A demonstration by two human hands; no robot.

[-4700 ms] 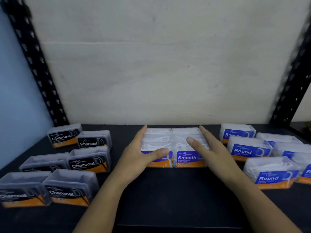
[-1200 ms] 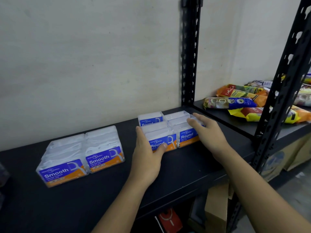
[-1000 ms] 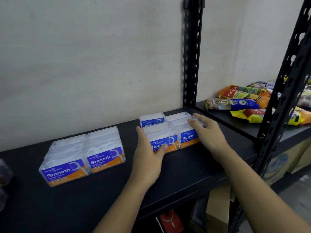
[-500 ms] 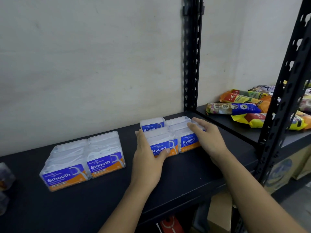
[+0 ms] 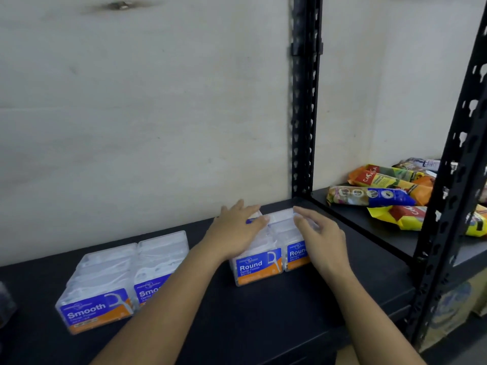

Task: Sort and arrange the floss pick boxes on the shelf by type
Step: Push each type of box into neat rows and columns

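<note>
The black shelf (image 5: 263,312) carries everything, running from about 8 o'clock up toward 2 o'clock along the pale wall (image 5: 145,114), with a black upright post (image 5: 304,101) at 12 o'clock marking its far corner. Beyond that post, at 3 o'clock, snack packets (image 5: 382,196) lie on a neighbouring shelf, well apart from the job.

At 8 o'clock the Smooth boxes (image 5: 118,280) sit in a tight block, labels facing forward so the type reads at a glance; that group looks finished.

Near the centre, the Round boxes (image 5: 266,256) form a second block, kept apart from the first so the types do not mix. The left hand (image 5: 237,233) lies flat over the left column, fingers spread, its grip open and pressing rather than clasping. The right hand (image 5: 321,238) rests against the right column, also open. Placed so, on either side, they seem to be squaring the rows together; this reads as a late tidying step.
</note>
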